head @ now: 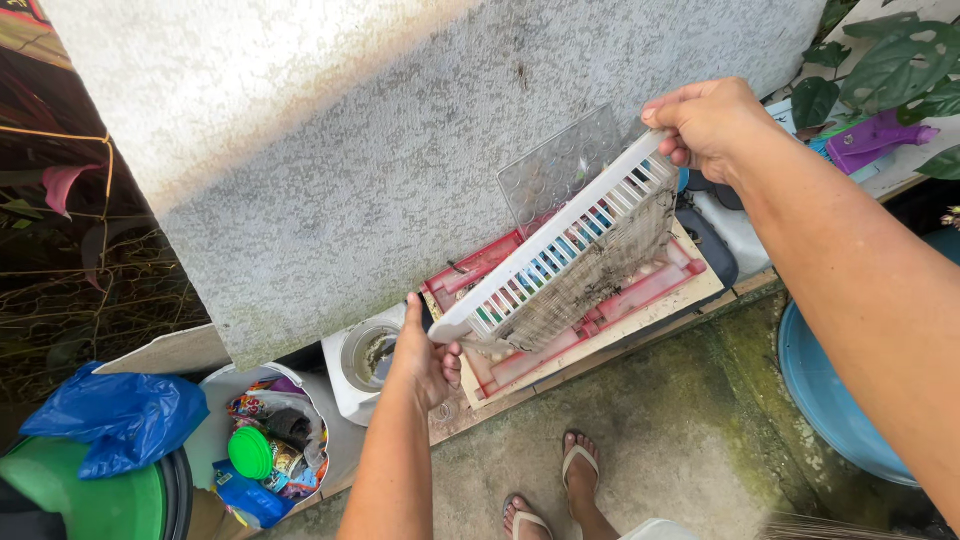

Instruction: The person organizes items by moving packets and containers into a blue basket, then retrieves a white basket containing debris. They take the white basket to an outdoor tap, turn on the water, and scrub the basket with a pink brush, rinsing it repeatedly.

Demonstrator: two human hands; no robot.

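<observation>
My right arm runs out of view at the right edge, and behind the white slatted tray (560, 250) the pink frame (590, 310) and clear bubbled sheet (555, 165) are partly hidden; what mats the tray's underside looks like grime, though I can't be sure. My right hand (705, 120) reaches far, fingers curled tight over the tray's upper corner. My left hand (425, 355) pinches its lower corner, thumb up. The tray hangs tilted before the grey wall (350, 180).
</observation>
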